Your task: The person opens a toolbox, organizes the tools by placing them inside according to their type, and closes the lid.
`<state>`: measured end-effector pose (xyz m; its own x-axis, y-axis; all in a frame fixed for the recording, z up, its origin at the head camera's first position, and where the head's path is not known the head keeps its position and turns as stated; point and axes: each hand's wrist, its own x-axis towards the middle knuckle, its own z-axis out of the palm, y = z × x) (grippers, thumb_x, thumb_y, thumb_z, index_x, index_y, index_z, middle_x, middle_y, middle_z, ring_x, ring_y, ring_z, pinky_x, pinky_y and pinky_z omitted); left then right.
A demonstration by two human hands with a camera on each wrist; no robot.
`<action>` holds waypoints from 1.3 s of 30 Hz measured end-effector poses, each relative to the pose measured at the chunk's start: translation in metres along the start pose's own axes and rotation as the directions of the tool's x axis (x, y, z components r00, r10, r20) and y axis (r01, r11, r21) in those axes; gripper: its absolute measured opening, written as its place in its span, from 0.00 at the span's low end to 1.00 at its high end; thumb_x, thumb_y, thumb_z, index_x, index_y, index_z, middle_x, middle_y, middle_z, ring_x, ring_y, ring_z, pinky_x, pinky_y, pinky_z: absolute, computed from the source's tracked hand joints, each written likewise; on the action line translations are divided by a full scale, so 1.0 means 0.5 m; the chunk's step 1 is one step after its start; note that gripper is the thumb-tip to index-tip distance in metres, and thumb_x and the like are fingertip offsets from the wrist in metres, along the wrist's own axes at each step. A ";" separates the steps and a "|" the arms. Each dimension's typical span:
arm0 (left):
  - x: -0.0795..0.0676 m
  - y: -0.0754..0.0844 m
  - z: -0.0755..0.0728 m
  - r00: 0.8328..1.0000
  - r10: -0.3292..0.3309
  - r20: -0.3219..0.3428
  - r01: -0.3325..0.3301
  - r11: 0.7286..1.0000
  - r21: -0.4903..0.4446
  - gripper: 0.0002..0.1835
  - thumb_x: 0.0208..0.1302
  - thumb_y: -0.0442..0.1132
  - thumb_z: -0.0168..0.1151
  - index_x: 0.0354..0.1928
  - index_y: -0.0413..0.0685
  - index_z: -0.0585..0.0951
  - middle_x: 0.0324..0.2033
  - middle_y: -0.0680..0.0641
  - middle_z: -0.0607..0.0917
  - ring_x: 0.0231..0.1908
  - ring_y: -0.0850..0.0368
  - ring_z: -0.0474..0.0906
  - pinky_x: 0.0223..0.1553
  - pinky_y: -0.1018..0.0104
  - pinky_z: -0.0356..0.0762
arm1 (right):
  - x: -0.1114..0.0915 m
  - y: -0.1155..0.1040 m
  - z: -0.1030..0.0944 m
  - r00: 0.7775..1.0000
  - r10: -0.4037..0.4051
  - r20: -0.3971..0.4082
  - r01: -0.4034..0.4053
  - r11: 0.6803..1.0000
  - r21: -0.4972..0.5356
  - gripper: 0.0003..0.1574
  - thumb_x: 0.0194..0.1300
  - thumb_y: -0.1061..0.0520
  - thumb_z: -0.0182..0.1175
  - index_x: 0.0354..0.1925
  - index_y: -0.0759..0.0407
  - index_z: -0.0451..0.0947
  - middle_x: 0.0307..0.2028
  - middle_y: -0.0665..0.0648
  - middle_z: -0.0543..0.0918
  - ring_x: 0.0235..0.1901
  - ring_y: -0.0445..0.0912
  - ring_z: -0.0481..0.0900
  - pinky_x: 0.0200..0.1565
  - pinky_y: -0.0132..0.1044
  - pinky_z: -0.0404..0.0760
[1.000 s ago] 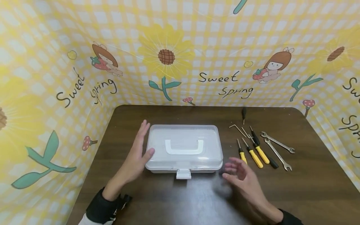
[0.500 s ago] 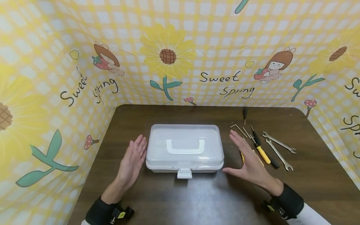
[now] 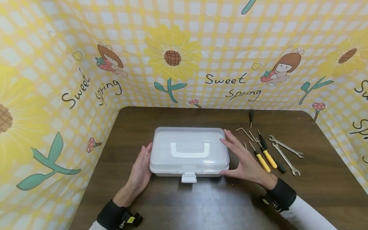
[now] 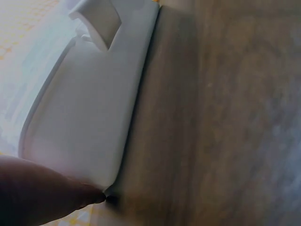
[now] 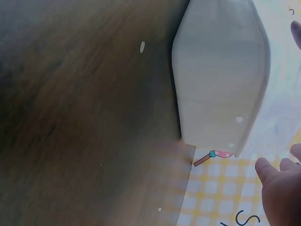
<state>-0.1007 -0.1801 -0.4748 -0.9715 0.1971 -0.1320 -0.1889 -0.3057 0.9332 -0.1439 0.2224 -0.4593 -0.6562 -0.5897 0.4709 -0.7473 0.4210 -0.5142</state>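
A white plastic storage box with a translucent lid sits on the dark wooden table. Its lid is down, with a folded carry handle on top and a latch at the front. My left hand rests against the box's left side, fingers extended. In the left wrist view, the thumb lies at the lower front corner. My right hand is spread at the right side, fingertips over the lid's right edge and thumb near the front right corner; whether these touch is hard to tell.
Right of the box lie several screwdrivers, hex keys and two open-end wrenches. A small black screwdriver lies near the back edge. A yellow checked cloth hangs behind and beside the table.
My right hand has come left from beside the tools to the box's right edge. My left hand has drawn in against the left side. The box stays in place.
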 end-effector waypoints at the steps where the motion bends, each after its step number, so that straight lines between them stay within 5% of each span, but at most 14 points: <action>1: 0.001 -0.002 0.001 1.000 0.002 -0.002 -0.002 1.000 0.003 0.46 0.83 0.68 0.28 0.85 0.43 0.32 0.85 0.46 0.37 0.83 0.52 0.31 0.82 0.44 0.31 | 0.002 0.002 0.002 1.000 -0.003 0.005 0.003 1.000 0.003 0.68 0.54 0.31 0.80 0.80 0.60 0.64 0.82 0.68 0.54 0.83 0.60 0.49 0.79 0.36 0.52; 25: 0.018 -0.023 0.004 0.999 -0.019 -0.049 0.025 0.990 0.135 0.49 0.78 0.74 0.25 0.87 0.51 0.38 0.86 0.51 0.41 0.83 0.55 0.35 0.82 0.46 0.35 | 0.028 0.038 0.009 0.979 -0.196 0.048 0.198 0.979 -0.041 0.58 0.62 0.29 0.73 0.77 0.58 0.69 0.80 0.66 0.61 0.82 0.63 0.51 0.79 0.37 0.52; 39: 0.016 -0.027 0.002 0.998 -0.026 -0.058 0.035 0.988 0.152 0.48 0.79 0.73 0.23 0.87 0.50 0.38 0.85 0.48 0.42 0.83 0.53 0.37 0.82 0.45 0.37 | 0.037 0.040 0.011 0.954 -0.300 -0.027 0.295 0.949 -0.108 0.54 0.62 0.27 0.72 0.72 0.61 0.76 0.74 0.68 0.71 0.77 0.62 0.65 0.78 0.35 0.58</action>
<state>-0.1057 -0.1736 -0.4882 -0.9729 0.1508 -0.1754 -0.1983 -0.1535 0.9681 -0.1703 0.2162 -0.4650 -0.4047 -0.6700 0.6224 -0.9144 0.2999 -0.2718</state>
